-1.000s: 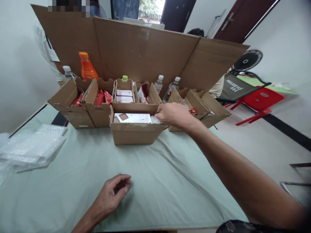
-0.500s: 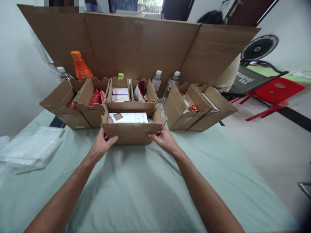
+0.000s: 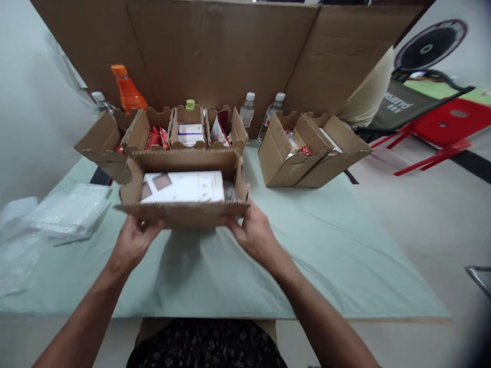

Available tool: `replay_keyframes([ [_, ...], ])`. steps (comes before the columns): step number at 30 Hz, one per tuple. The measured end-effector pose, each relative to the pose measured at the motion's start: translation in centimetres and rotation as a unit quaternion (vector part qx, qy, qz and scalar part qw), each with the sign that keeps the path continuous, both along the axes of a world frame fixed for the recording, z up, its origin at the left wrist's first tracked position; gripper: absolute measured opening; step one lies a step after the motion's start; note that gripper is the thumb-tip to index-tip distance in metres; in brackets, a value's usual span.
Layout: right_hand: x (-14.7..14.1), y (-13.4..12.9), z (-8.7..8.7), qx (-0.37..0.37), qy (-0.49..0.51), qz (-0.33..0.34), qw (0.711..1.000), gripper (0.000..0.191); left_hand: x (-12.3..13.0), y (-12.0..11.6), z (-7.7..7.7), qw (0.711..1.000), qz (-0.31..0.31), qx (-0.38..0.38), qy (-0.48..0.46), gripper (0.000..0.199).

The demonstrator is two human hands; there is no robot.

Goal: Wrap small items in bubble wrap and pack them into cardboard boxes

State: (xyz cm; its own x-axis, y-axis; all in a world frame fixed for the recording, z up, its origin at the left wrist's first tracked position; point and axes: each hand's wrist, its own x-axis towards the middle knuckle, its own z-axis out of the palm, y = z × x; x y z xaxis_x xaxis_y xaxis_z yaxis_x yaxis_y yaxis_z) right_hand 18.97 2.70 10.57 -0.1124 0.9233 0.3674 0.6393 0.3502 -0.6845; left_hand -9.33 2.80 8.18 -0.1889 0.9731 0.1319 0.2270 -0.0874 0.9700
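Note:
An open cardboard box is held between both hands, its front wall facing me. Inside it lies a white carton with brown squares, with something greyish at its right end that I cannot make out. My left hand grips the box's lower left corner, thumb across the front. At the lower right corner my right hand clasps it the same way. The fingers under and behind the box are hidden. A shadow on the cloth beneath suggests the box is raised off the table.
Similar boxes with packets stand behind: a left row and a right pair. An orange bottle and clear bottles stand before a tall cardboard panel. Bubble wrap lies left on the green cloth.
Both hands have brought the cardboard box closer to me and slightly left, away from the row behind. The view has tilted down, showing the table's front edge.

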Motion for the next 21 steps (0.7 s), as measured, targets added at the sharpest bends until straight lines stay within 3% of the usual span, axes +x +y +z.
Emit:
replay_keyframes([
  [2,1.3,0.3,1.5,0.003,0.002,-0.023,1.000,0.048,1.5,1.4,1.3,0.999,-0.030,0.040,-0.016,0.066],
  [5,4.7,-2.8,1.8,0.015,-0.025,-0.091,0.995,0.029,5.1,0.7,1.7,0.991,-0.122,0.041,-0.035,0.062],
  [7,6.0,-6.0,0.6,0.048,-0.043,-0.128,0.990,0.031,6.2,-1.5,1.0,0.986,-0.161,0.030,-0.027,0.063],
  [10,4.2,-9.0,-1.9,0.068,-0.049,-0.091,0.992,0.040,4.6,-4.9,-0.4,0.989,-0.146,-0.018,-0.024,0.062],
  [12,1.5,-8.7,-2.9,0.069,-0.044,-0.054,0.995,0.048,2.2,-5.5,-0.9,0.994,-0.088,-0.053,-0.038,0.061],
  [15,-0.8,-6.4,-2.5,0.068,-0.021,-0.039,0.997,0.057,0.4,-4.1,-0.4,0.997,-0.041,-0.051,-0.052,0.064],
  [18,1.0,-5.9,-1.6,0.055,0.005,-0.071,0.996,0.053,2.4,-2.8,0.2,0.994,-0.091,-0.025,-0.061,0.070],
  [21,4.8,-8.3,-2.5,0.033,-0.001,-0.147,0.989,0.046,6.0,-2.7,-0.3,0.985,-0.165,-0.014,-0.048,0.072],
])
